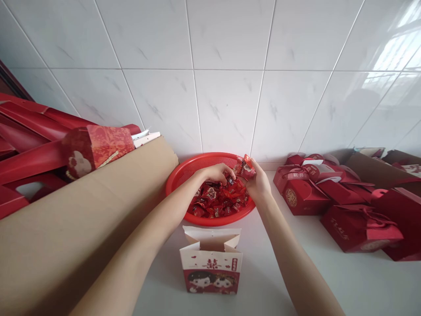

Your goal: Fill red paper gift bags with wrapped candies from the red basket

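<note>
The right hand [260, 181] pinched red, glossy-wrapped sweets [245, 169] in its grip at the rim of an oval, perforated red plastic basket [217, 221]. The left hand [217, 173] curled over the many loose sweets within; whether its grip pinched one could not be told. Nearer the viewer, on the white worktop [263, 267], a white-and-red printed paper bag [212, 278] stood upright, its top unfolded, its contents hidden. At right, several dark-red card boxes [307, 199] appeared already folded closed.
</note>
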The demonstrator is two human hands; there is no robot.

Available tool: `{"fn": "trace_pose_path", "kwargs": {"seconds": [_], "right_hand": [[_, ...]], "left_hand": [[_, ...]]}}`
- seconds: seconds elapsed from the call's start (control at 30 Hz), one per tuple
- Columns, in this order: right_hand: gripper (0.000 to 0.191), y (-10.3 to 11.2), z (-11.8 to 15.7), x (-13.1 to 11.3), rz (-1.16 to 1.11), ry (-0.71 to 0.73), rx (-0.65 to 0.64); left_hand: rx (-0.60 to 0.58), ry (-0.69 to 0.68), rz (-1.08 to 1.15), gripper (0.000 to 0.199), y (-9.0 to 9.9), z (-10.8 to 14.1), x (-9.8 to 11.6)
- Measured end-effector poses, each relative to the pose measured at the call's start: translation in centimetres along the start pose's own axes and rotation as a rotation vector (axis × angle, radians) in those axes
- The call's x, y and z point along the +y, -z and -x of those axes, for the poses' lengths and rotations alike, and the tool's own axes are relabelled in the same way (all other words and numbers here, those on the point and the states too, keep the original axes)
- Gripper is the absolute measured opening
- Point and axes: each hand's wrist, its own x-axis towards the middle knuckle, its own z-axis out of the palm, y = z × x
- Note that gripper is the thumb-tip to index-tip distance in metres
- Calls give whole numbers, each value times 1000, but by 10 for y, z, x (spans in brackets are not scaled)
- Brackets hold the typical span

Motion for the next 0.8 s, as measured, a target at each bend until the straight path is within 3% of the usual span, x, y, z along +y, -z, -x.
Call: {"fn": "trace_pose_path", "kwargs": {"seconds": [0.2, 0.4, 0.63, 0.8], "right_hand": [[20, 0, 1, -4, -18, -59, -42], [21, -1, 1, -6, -51, -77, -13], [17, 9, -7, -2, -54, -53, -39], [12, 8, -6, -2, -73, -42, 27]], "left_hand": [[2, -45, 46, 30, 5, 3, -2], [-32, -48, 252, 28, 7, 4, -4], [117, -188, 271, 28, 13, 1, -15], [287, -271, 467, 33, 14, 1, -13]]}}
